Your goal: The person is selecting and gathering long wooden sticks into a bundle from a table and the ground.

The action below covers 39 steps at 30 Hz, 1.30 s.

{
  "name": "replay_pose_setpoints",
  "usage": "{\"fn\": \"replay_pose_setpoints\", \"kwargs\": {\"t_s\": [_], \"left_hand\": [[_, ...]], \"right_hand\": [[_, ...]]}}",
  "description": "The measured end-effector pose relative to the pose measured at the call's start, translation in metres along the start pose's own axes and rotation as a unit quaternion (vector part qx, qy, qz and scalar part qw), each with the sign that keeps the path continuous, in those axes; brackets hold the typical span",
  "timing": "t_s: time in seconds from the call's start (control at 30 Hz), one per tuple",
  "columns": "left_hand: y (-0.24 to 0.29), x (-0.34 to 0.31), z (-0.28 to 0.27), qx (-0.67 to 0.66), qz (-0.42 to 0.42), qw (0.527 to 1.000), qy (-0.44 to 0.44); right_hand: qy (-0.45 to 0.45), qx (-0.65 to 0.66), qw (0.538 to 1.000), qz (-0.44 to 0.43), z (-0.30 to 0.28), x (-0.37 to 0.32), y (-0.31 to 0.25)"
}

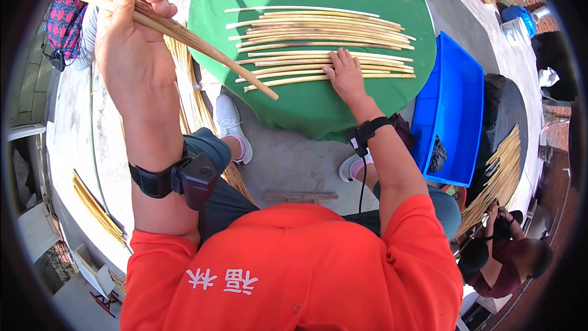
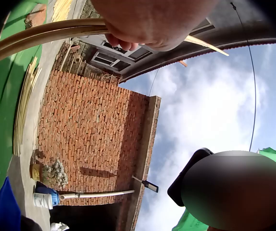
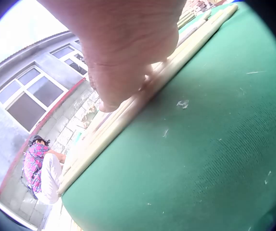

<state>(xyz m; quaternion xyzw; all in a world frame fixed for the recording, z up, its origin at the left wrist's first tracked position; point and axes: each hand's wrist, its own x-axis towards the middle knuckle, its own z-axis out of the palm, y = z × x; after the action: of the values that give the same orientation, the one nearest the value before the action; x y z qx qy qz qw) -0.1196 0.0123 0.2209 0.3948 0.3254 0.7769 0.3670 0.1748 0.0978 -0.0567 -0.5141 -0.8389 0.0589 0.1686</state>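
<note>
Bamboo strips lie under flat fingers of the right hand; left hand grips raised sticks.

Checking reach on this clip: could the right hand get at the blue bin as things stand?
Probably yes. The right hand lies flat on the strips on the table, holding nothing, and the bin stands open just beside the table's edge on that side, with nothing between.

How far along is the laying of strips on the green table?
Done: many strips lie side by side on the table. In hand: the left hand grips a raised bundle; the right hand presses flat on the nearest strips. Left: probably the heap on the ground beside the table.
</note>
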Motion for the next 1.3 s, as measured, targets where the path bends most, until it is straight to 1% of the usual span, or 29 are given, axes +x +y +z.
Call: {"fn": "replay_pose_setpoints", "kwargs": {"t_s": [0.03,0.1,0.13,0.17,0.23,0.27,0.33,0.4,0.5,0.53,0.57,0.6,0.63,0.67,0.7,0.77,0.83,0.9,1.0,1.1,1.13,1.2,1.23,1.3], "left_hand": [[0.0,0.001,0.001,0.0,0.0,1.0,0.0],[0.0,0.002,0.0,0.02,0.017,0.999,0.023],[-0.001,0.002,0.0,0.02,0.017,0.999,0.023],[0.0,0.001,-0.001,0.031,0.011,0.999,0.015],[-0.002,0.001,-0.001,0.042,0.005,0.999,0.005],[-0.003,0.001,0.0,0.038,0.005,0.999,0.011],[-0.004,0.002,0.0,0.034,0.004,0.999,0.017],[-0.003,0.003,-0.002,0.018,-0.006,1.0,-0.01],[-0.002,0.0,0.003,0.034,-0.01,0.999,0.018],[-0.002,-0.001,0.001,0.034,-0.01,0.999,0.018],[-0.002,-0.001,-0.003,0.014,-0.02,1.0,-0.011],[-0.002,-0.002,-0.002,-0.005,-0.029,0.999,-0.04],[-0.002,-0.003,0.001,-0.005,-0.027,0.999,-0.041],[-0.004,-0.005,0.007,0.026,-0.016,0.999,0.012],[-0.004,-0.006,0.011,0.056,-0.004,0.996,0.064],[-0.006,-0.005,0.009,0.063,0.002,0.997,0.05],[-0.008,-0.005,0.009,0.068,0.007,0.997,0.037],[-0.008,-0.006,0.011,0.078,-0.006,0.996,0.036],[-0.009,-0.007,0.013,0.084,0.003,0.995,0.047],[-0.008,-0.008,0.016,0.099,0.0,0.993,0.061],[-0.007,-0.011,0.017,0.096,0.005,0.993,0.062],[-0.006,-0.012,0.023,0.098,-0.013,0.991,0.093],[-0.006,-0.009,0.026,0.087,0.009,0.992,0.09],[-0.008,-0.012,0.027,0.118,-0.021,0.986,0.114]], "right_hand": [[0.0,0.0,1.0,0.0,0.0,0.007,0.005],[0.088,-0.005,0.996,-0.019,0.003,0.026,0.009],[0.061,0.002,0.998,-0.01,0.004,0.026,0.011],[0.061,0.004,0.998,-0.011,0.006,0.031,0.011],[0.016,-0.038,0.999,0.0,0.007,0.042,0.007],[0.017,-0.037,0.999,0.0,0.007,0.042,0.004],[-0.064,-0.053,0.996,0.025,0.008,0.037,0.001],[-0.055,-0.063,0.996,0.024,0.008,0.028,-0.001],[-0.044,-0.073,0.996,0.019,0.007,0.021,-0.002],[-0.061,-0.048,0.996,0.04,0.004,0.024,-0.001],[-0.077,-0.022,0.995,0.062,0.001,0.027,-0.002],[-0.076,-0.023,0.995,0.061,0.004,0.032,0.0],[-0.036,-0.022,0.998,0.05,0.007,0.039,0.003],[0.005,-0.021,0.999,0.038,0.009,0.046,0.005],[0.007,-0.021,0.999,0.036,0.01,0.053,0.004],[-0.03,-0.042,0.997,0.048,0.011,0.066,0.001],[-0.111,-0.053,0.991,0.062,0.009,0.069,0.001],[-0.097,-0.067,0.991,0.056,0.008,0.062,-0.002],[-0.086,-0.091,0.992,0.035,0.007,0.049,-0.003],[-0.096,-0.065,0.993,0.039,0.005,0.047,-0.001],[-0.102,-0.042,0.992,0.056,0.002,0.054,-0.003],[-0.07,-0.041,0.995,0.051,0.004,0.067,-0.002],[-0.05,-0.032,0.997,0.051,0.005,0.079,0.001],[-0.071,-0.045,0.995,0.058,0.007,0.094,0.002]]}}
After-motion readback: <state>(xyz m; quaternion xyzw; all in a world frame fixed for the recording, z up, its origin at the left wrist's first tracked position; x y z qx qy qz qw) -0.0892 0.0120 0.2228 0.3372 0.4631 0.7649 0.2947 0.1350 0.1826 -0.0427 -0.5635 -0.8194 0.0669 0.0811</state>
